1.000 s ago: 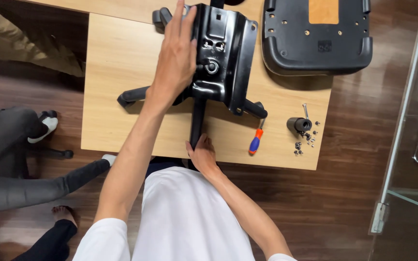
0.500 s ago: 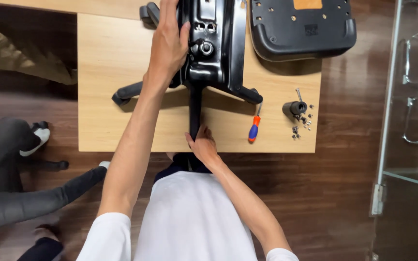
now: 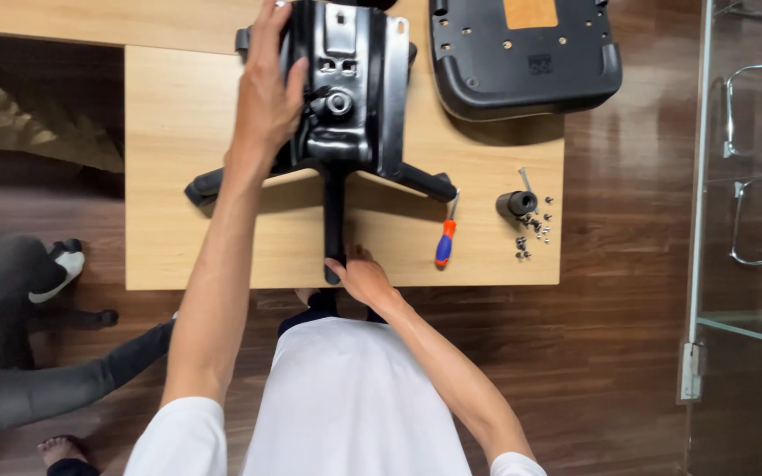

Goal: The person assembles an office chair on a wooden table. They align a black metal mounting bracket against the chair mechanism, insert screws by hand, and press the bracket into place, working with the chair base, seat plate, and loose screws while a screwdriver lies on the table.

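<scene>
So this is mid-assembly on an office chair. The black tilt mechanism (image 3: 346, 88) sits on top of the star base (image 3: 332, 189), both lying on the wooden table (image 3: 169, 159). The left hand (image 3: 266, 97) is flat over the mechanism's left edge, fingers wrapped round the plate and gripping it. The right hand (image 3: 363, 278) is down at the near edge of the table, fingers closed round the end of the base leg (image 3: 334, 229) that points toward the person.

Looks to me like the lining-up step: one hand steadies the plate, the other braces the base. The seat pan (image 3: 522, 53) lies upside down at the far right, just beside the mechanism.

A screwdriver (image 3: 444, 242) with an orange and blue handle lies untouched right of the leg, and further right there's a small black cylinder (image 3: 516, 204) with loose screws (image 3: 531, 234) scattered by it. My guess is any fastening needs a hand freed first, since both are busy. Somebody's legs (image 3: 19, 353) are off to the left on the floor.
</scene>
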